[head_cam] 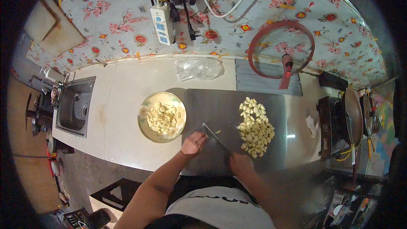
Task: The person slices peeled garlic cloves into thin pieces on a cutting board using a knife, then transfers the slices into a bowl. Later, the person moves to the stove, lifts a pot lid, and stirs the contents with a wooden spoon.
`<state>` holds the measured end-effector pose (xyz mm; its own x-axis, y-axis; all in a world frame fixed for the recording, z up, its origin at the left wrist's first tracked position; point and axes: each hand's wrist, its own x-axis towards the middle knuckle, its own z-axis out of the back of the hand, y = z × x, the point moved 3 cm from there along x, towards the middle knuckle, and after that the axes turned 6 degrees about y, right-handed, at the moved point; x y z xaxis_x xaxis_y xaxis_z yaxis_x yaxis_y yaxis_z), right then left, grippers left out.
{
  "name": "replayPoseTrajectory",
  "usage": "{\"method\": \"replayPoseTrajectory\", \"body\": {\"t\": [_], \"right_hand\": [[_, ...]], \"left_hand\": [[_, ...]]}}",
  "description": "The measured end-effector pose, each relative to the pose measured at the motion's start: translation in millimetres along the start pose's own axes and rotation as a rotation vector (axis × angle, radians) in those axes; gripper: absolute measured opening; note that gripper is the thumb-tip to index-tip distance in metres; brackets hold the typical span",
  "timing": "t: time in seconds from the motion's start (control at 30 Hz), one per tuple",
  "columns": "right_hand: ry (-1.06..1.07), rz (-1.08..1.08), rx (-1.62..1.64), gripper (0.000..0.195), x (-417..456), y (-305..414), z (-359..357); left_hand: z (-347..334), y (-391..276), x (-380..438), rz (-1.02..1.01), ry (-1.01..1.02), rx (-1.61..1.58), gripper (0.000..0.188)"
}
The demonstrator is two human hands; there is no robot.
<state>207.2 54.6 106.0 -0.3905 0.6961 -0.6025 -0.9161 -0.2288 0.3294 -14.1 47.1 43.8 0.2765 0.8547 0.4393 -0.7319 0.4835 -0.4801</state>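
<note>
My right hand (240, 163) grips the handle of a kitchen knife (218, 140), its blade slanting up and left over a dark cutting board (213, 108). Close to the blade's far end, my left hand (193, 143) has its fingers curled, with a small pale garlic clove (207, 136) at the fingertips, mostly hidden. One garlic sliver (217, 131) lies just right of the blade. A pile of peeled garlic cloves (257, 133) covers the board's right part. Left of the board stands a round bowl (142, 128) with a floral pattern, holding cut garlic pieces (162, 117).
A clear plastic bag (199, 69) lies behind the board. A red-rimmed glass lid (251, 57) leans against the wall at the back right. Left is a steel sink (74, 111); right, a stove (330, 127) with a wok (352, 117). A power strip (161, 25) hangs above.
</note>
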Motion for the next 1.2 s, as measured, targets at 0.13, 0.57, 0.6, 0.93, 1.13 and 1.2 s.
{"method": "replayPoseTrajectory", "body": {"t": [0.13,0.57,0.6,0.93,1.13,1.2], "right_hand": [[-0.094,0.042,-0.013,0.020,-12.5,-5.1,1.8],[-0.117,0.136,-0.004,0.019,11.0,-4.2,-22.6],[-0.122,0.134,-0.012,0.018,12.4,-2.6,-23.2],[-0.242,0.033,0.113,0.017,-32.5,-20.6,4.4],[-0.404,0.013,0.292,0.019,-48.4,-35.7,18.5],[-0.437,-0.027,0.340,0.020,-55.2,-40.5,20.8]], "left_hand": [[1.9,-2.4,1.8,-0.010,-0.005,0.028,0.016],[-5.5,4.1,-3.1,0.000,0.004,0.005,0.017],[-4.7,3.9,-2.4,-0.002,0.004,0.001,0.017],[-12.3,-6.2,26.4,0.160,0.086,-0.033,0.019],[-26.6,-17.5,63.4,0.409,0.104,-0.086,0.018],[-36.1,-22.1,78.3,0.337,0.122,-0.103,0.021]]}}
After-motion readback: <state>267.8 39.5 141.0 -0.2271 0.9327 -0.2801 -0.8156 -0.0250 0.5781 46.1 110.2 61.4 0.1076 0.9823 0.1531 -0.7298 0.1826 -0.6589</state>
